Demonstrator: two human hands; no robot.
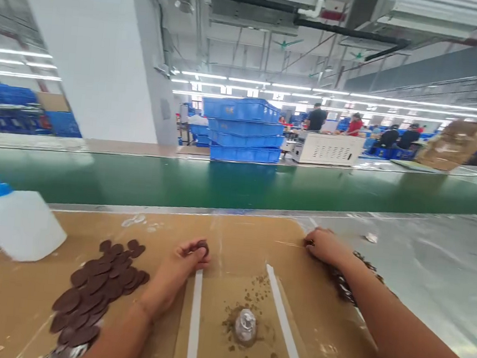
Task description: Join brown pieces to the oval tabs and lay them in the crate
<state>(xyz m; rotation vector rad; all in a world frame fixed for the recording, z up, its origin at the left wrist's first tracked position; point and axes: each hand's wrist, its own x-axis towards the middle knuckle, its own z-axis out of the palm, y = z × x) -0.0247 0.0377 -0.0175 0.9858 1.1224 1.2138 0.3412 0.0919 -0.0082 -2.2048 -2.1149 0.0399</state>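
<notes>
My left hand (pixel 183 260) pinches a round dark-brown disc (pixel 203 246) between thumb and fingers, above the end of a white tape strip (pixel 195 320). A heap of similar brown discs (pixel 98 283) lies to its left on the brown table covering (pixel 254 236). Farther right, my right hand (pixel 326 246) is closed at the covering's far right corner, a small dark bit showing at its fingertips; I cannot make out what it is. Partly behind my right forearm is a pile of dark shiny pieces (pixel 343 288). Between my arms sits a small shiny round object (pixel 245 325), ringed by brown specks.
A white bottle with a blue nozzle (pixel 21 227) leans at the left. Beyond the table runs a green conveyor belt (pixel 238 187). Stacked blue crates (pixel 246 129), a white metal box (pixel 328 149) and a cardboard box (pixel 456 145) stand across it. Several people work farther back.
</notes>
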